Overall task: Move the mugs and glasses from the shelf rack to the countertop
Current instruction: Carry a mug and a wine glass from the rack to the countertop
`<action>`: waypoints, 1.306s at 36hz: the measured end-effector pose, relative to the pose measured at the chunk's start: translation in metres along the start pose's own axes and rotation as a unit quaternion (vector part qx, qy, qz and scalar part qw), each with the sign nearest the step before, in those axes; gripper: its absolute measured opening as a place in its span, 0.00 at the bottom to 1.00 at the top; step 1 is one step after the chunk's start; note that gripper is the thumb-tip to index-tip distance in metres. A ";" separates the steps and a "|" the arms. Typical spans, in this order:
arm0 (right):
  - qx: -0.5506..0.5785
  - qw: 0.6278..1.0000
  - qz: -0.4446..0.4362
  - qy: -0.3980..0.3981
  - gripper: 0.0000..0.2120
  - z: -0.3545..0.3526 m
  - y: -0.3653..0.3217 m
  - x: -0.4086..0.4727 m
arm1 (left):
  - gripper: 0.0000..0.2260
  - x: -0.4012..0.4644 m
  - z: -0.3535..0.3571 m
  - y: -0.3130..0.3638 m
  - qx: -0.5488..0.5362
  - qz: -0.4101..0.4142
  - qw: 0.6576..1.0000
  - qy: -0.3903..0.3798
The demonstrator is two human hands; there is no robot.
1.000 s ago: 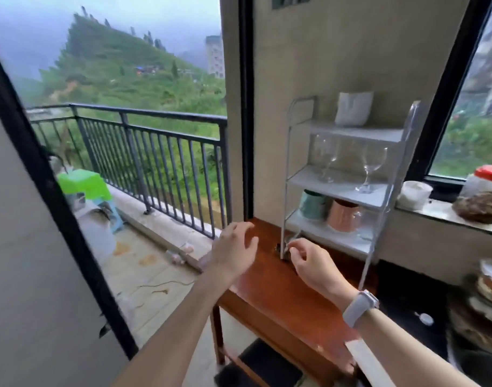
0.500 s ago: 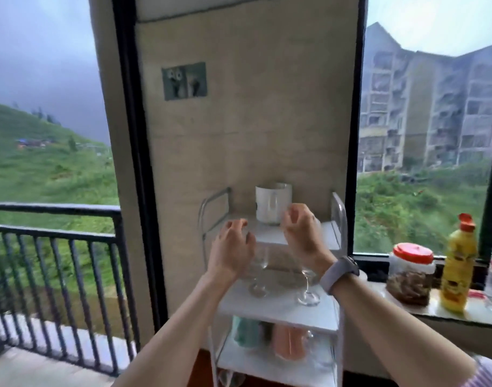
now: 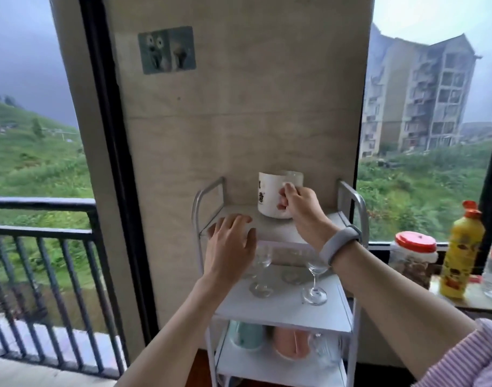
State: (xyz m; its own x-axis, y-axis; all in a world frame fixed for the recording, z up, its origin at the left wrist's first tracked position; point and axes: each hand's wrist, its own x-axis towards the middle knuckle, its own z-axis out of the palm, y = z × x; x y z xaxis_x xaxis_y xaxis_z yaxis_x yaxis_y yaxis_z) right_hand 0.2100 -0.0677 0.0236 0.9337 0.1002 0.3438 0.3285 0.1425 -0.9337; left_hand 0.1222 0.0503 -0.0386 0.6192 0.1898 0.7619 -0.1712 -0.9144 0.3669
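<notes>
— Which hand is taking the white mug (image 3: 270, 197)?

— My right hand (image 3: 298, 205); its fingers are curling round the handle side while the mug is standing upright on the shelf rack (image 3: 351, 197), top tier.

— And the left hand (image 3: 230, 239)?

— It's resting flat and spread on that tier, just beside the mug, holding nothing.

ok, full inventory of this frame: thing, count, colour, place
shelf rack: 1, white, against wall
white mug: 1, top shelf
wine glasses: 2, clear, middle shelf
mugs: teal, pink, bottom shelf
clear glass: 1, bottom shelf, blurred
jar: 1, red lid, windowsill
bottle: 1, yellow, windowsill
left hand: fingers on top shelf
right hand: grips white mug, grey wristband
</notes>
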 end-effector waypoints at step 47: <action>0.010 0.969 0.140 -0.206 0.15 -0.149 0.096 -0.215 | 0.32 -0.081 0.073 -0.021 -0.330 -0.172 0.925 -0.079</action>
State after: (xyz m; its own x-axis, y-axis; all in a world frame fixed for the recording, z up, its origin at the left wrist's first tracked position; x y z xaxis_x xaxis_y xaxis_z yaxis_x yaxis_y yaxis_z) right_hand 0.0617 -0.2219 -0.1550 0.8487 0.5208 0.0925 0.0645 0.0718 -0.9953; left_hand 0.1317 0.0279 -0.1467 0.8199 0.3262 0.4705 -0.3406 -0.3827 0.8588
